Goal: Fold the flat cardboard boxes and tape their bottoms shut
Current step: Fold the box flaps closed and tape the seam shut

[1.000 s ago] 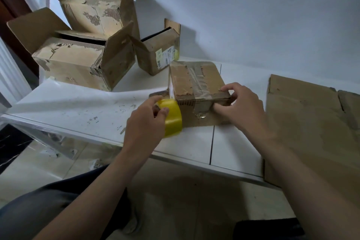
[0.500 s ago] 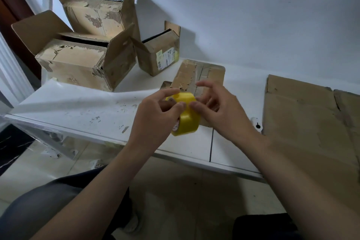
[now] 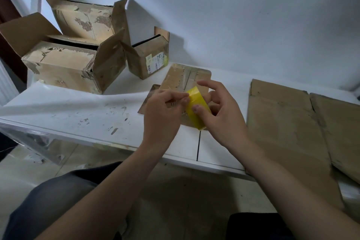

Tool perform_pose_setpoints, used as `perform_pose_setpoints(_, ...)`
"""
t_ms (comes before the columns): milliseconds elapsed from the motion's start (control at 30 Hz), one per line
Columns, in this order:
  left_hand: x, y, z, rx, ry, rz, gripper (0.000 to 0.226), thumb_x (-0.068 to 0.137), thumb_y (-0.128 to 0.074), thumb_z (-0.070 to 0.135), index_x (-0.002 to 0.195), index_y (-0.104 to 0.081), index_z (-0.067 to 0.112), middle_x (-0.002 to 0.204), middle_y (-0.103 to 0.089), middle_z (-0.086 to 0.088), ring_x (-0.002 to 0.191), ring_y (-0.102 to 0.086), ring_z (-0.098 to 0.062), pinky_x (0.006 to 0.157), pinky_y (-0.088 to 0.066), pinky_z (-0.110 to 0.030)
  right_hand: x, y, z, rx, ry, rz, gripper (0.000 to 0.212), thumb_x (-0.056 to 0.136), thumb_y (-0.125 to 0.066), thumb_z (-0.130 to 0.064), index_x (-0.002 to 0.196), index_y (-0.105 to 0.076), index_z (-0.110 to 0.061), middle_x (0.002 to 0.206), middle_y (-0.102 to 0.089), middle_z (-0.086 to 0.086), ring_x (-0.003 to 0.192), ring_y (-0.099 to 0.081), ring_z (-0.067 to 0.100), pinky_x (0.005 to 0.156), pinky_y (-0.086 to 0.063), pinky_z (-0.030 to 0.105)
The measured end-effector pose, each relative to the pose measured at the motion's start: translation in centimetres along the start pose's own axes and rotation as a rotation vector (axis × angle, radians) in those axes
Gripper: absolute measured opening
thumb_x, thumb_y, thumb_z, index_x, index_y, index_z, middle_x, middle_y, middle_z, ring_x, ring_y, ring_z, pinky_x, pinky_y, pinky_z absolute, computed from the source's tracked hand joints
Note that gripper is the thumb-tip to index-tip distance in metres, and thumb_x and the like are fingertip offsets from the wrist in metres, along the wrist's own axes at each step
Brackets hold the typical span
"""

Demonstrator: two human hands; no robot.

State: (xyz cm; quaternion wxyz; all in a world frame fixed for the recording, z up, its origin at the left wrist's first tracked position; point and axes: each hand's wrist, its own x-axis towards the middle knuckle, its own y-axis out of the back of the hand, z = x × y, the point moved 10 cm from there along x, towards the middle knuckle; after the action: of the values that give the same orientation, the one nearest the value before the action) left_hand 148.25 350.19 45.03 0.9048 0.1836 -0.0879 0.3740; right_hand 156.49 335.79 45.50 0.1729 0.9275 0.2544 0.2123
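hands meet above the desk point(image 3: 78, 111) near its front edge, both forearms reaching in from below. left hand point(image 3: 163, 111) is curled, its thumb and forefinger pinching at the upper edge of the yellow tape roll point(image 3: 192, 96). right hand point(image 3: 224, 115) grips the roll from the right, thumb pressed on its face, fingers point(image 3: 215, 101) bent behind it, forefinger lifted free. small cardboard box point(image 3: 185, 78) lies just behind the roll. three folded boxes point(image 3: 64, 64) stand at the back left corner; flat cardboard sheets point(image 3: 288, 122) cover the right end.

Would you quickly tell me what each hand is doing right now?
Left hand: fingers curled, pinching the upper edge of the yellow tape roll.
Right hand: holding that roll, thumb on its face.
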Motion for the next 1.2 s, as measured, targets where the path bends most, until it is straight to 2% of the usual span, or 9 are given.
perform_pose_setpoints(133,-0.5,-1.7,0.9,0.007,-0.065,-0.057,0.009,0.093,-0.072,0.019,0.097,-0.070,0.028,0.098,-0.063,0.014,0.097,-0.061,-0.004,0.075,-0.052,-0.011,0.1,0.1,0.5,-0.093,-0.002,0.016,0.046,0.095,-0.068,-0.037,0.130,-0.043,-0.053,0.085,-0.054,-0.013,0.077,-0.062,0.009,0.061,-0.054,0.018)
perform_pose_setpoints(233,-0.2,-3.3,-0.8,-0.134,0.095,-0.192,0.018,0.096,-0.067,0.020,0.099,-0.058,0.036,0.101,-0.061,0.017,0.097,-0.061,-0.002,0.068,-0.052,-0.010,0.1,0.2,0.6,-0.108,0.015,0.003,0.046,0.096,-0.067,-0.036,0.129,-0.041,-0.055,0.086,-0.055,-0.011,0.080,-0.063,0.013,0.066,-0.059,0.027)
perform_pose_setpoints(333,-0.1,-4.4,-2.2,-0.183,0.207,-0.286,0.019,0.099,-0.063,0.028,0.104,-0.050,0.041,0.108,-0.058,0.013,0.101,-0.060,-0.007,0.074,-0.051,-0.018,0.3,0.5,0.6,-0.144,0.031,-0.005,0.050,0.096,-0.067,-0.034,0.129,-0.038,-0.059,0.086,-0.057,-0.010,0.082,-0.063,0.012,0.070,-0.060,0.029)
perform_pose_setpoints(467,0.1,-4.3,-3.7,-0.204,0.284,-0.278,0.018,0.094,-0.069,0.033,0.107,-0.057,0.030,0.106,-0.062,0.008,0.099,-0.061,-0.009,0.064,-0.049,-0.012,0.4,0.4,0.8,-0.222,0.040,-0.050,0.055,0.095,-0.068,-0.033,0.133,-0.036,-0.056,0.092,-0.061,-0.012,0.088,-0.064,0.010,0.074,-0.058,0.025)
perform_pose_setpoints(567,0.1,-4.1,-4.3,-0.153,0.305,-0.268,0.031,0.091,-0.072,0.036,0.115,-0.058,0.023,0.104,-0.065,0.005,0.097,-0.063,-0.010,0.061,-0.049,-0.012,0.4,-0.1,0.6,-0.314,0.066,-0.126,0.057,0.096,-0.066,-0.035,0.138,-0.033,-0.053,0.103,-0.060,-0.013,0.095,-0.062,0.010,0.082,-0.056,0.023)
perform_pose_setpoints(700,0.2,-3.8,-4.6,-0.164,0.349,-0.274,0.063,0.087,-0.078,0.034,0.134,-0.037,0.027,0.105,-0.067,0.003,0.095,-0.066,-0.009,0.062,-0.053,-0.016,0.2,-0.9,0.2,-0.440,0.150,-0.229,0.059,0.096,-0.063,-0.036,0.142,-0.029,-0.052,0.124,-0.060,-0.010,0.103,-0.053,0.003,0.091,-0.052,0.025)
perform_pose_setpoints(867,0.7,-3.2,-3.7,-0.035,0.175,-0.318,0.016,0.085,-0.078,0.037,0.096,-0.072,0.027,0.080,-0.073,0.009,0.078,-0.068,-0.002,0.060,-0.049,-0.011,0.1,-1.1,0.5,-0.480,0.188,-0.288,0.060,0.096,-0.062,-0.039,0.139,-0.024,-0.059,0.118,-0.058,-0.019,0.094,-0.052,0.000,0.082,-0.043,0.014)
perform_pose_setpoints(1000,1.4,-3.0,-3.3,-0.029,0.149,-0.336,0.010,0.084,-0.081,0.035,0.080,-0.076,0.026,0.074,-0.073,0.012,0.071,-0.067,0.000,0.059,-0.048,-0.011,0.3,-0.6,0.3,-0.440,0.178,-0.266,0.056,0.094,-0.065,-0.040,0.135,-0.031,-0.060,0.095,-0.053,-0.031,0.087,-0.057,-0.008,0.070,-0.040,0.007)
perform_pose_setpoints(1200,2.8,-2.5,-3.7,-0.132,0.198,-0.266,0.016,0.086,-0.079,0.028,0.071,-0.076,0.027,0.068,-0.070,0.008,0.067,-0.065,-0.006,0.062,-0.049,-0.022,1.2,-0.3,-0.4,-0.355,0.185,-0.237,0.018,0.101,-0.057,-0.032,0.106,-0.058,-0.050,0.092,-0.055,-0.034,0.094,-0.052,-0.014,0.072,-0.035,0.007)
